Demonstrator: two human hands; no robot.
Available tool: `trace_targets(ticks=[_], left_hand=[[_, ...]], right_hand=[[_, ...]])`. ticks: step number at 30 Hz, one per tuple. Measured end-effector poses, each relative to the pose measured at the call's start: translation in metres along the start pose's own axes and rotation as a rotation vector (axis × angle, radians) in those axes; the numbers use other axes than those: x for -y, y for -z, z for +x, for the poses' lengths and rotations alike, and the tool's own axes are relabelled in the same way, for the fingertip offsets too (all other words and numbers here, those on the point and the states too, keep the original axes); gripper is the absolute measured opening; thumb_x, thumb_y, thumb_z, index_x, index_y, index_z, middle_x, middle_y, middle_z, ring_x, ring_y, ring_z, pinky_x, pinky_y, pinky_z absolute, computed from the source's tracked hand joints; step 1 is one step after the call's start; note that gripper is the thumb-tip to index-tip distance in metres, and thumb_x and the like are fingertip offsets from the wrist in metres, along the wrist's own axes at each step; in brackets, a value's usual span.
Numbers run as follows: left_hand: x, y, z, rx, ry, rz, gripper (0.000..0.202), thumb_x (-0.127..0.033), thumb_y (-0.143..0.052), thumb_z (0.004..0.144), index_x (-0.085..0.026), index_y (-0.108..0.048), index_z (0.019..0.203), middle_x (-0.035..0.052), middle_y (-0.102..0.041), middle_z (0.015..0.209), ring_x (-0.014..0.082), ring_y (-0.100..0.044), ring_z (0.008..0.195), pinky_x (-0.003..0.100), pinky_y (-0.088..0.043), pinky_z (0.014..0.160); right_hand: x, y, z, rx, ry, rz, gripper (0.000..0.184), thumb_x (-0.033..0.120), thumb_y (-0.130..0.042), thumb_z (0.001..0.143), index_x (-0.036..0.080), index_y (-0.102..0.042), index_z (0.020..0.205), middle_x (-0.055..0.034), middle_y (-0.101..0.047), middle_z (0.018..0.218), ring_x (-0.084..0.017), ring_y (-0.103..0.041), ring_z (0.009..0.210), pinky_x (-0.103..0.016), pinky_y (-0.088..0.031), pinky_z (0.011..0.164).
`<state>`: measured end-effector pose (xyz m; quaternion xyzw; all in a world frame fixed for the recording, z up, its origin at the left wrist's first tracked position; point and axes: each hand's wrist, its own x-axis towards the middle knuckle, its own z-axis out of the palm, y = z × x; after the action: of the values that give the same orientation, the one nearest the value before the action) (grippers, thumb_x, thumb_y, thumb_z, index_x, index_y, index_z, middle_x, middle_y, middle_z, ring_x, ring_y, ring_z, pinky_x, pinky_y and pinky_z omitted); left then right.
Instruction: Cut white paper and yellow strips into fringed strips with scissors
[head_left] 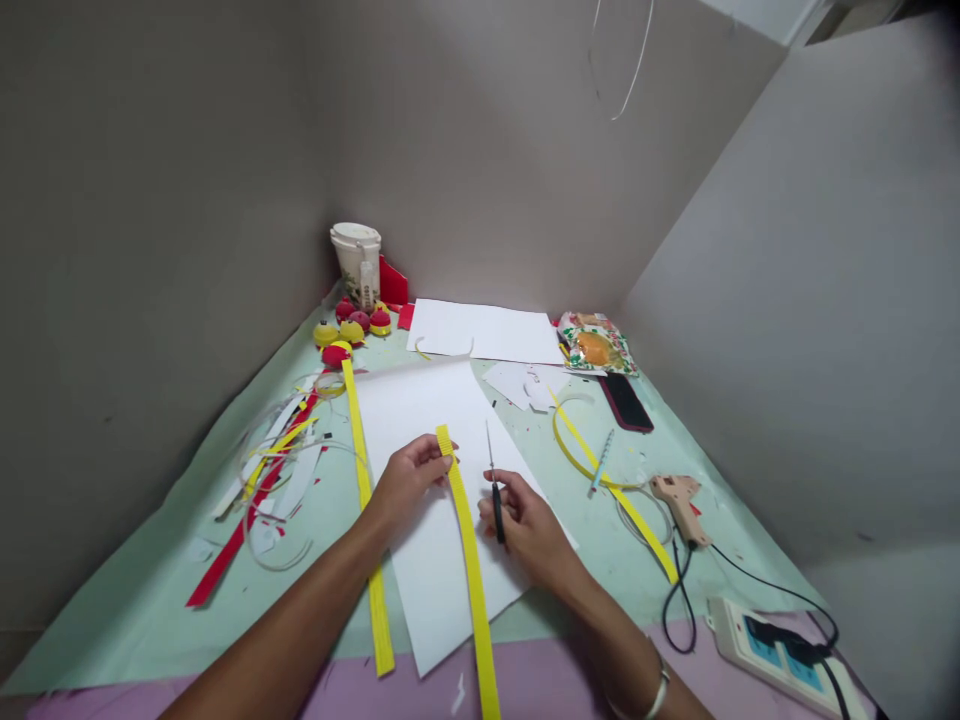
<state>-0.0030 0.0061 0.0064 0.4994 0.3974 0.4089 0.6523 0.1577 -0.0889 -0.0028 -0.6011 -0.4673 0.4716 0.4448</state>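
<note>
My left hand (412, 482) pinches the upper end of a yellow corrugated paper strip (471, 560) between thumb and fingers. The strip runs down toward me and past the lower edge of the view. In my right hand (529, 520) is a pair of scissors (498, 510) with black handles, the blades pointing up and away from me, apart from the strip. Both hands are over a large white paper sheet (420, 600). Another yellow strip (379, 610) lies along the sheet's left side, partly behind my left forearm.
Paper scraps and a red strip (225, 562) lie at left. Red and yellow balls (352, 330) sit by a white cup (357, 262). At right are a phone (627, 402), a pen (602, 460), a glue gun (681, 505), a power strip (772, 655) and a printed packet (598, 345).
</note>
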Motion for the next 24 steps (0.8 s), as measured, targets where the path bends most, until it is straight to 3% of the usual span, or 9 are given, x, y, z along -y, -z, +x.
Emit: trace_targets(ticks=[6,11,15,20,24], left_hand=[[-0.002,0.002,0.001,-0.001,0.044,-0.088,0.030,-0.027,-0.078,0.065,-0.018,-0.070,0.092,0.0041,-0.070,0.085,0.0170,-0.062,0.074,0.027,-0.045,0.064],[0.001,0.006,0.003,-0.048,0.009,-0.153,0.022,-0.037,-0.072,0.077,-0.017,-0.068,0.086,-0.0014,-0.063,0.074,0.0114,-0.056,0.065,0.024,-0.046,0.064],[0.001,0.007,0.003,-0.065,0.021,-0.205,0.018,-0.033,-0.074,0.076,-0.017,-0.066,0.079,-0.0033,-0.061,0.071,0.0091,-0.053,0.061,0.021,-0.044,0.058],[0.000,0.008,0.003,-0.093,0.038,-0.211,0.021,-0.026,-0.077,0.071,-0.017,-0.067,0.087,-0.0008,-0.066,0.082,0.0116,-0.058,0.070,0.021,-0.044,0.057],[0.005,0.010,0.007,-0.130,0.012,-0.241,0.024,-0.032,-0.077,0.072,-0.016,-0.068,0.087,0.0004,-0.066,0.083,0.0111,-0.057,0.069,0.020,-0.044,0.056]], right_hand=[[-0.007,-0.013,-0.002,-0.004,0.051,-0.151,0.041,0.027,-0.062,0.081,0.019,-0.062,0.121,0.0050,-0.052,0.069,-0.012,-0.046,0.061,-0.023,-0.039,0.059],[0.003,-0.015,-0.009,0.025,0.101,-0.223,0.039,0.018,-0.058,0.078,0.019,-0.065,0.117,0.0028,-0.060,0.073,-0.012,-0.051,0.063,-0.023,-0.042,0.063],[-0.001,-0.016,-0.010,0.049,0.135,-0.260,0.043,0.013,-0.057,0.075,0.020,-0.066,0.117,0.0022,-0.062,0.074,-0.013,-0.054,0.064,-0.023,-0.044,0.064],[-0.011,-0.017,-0.009,0.085,0.115,-0.254,0.045,0.012,-0.060,0.072,0.021,-0.066,0.115,0.0045,-0.056,0.068,-0.011,-0.049,0.059,-0.022,-0.041,0.059],[-0.013,-0.015,-0.009,0.104,0.109,-0.252,0.043,0.013,-0.061,0.072,0.020,-0.066,0.114,0.0062,-0.049,0.064,-0.010,-0.043,0.057,-0.021,-0.035,0.054]])
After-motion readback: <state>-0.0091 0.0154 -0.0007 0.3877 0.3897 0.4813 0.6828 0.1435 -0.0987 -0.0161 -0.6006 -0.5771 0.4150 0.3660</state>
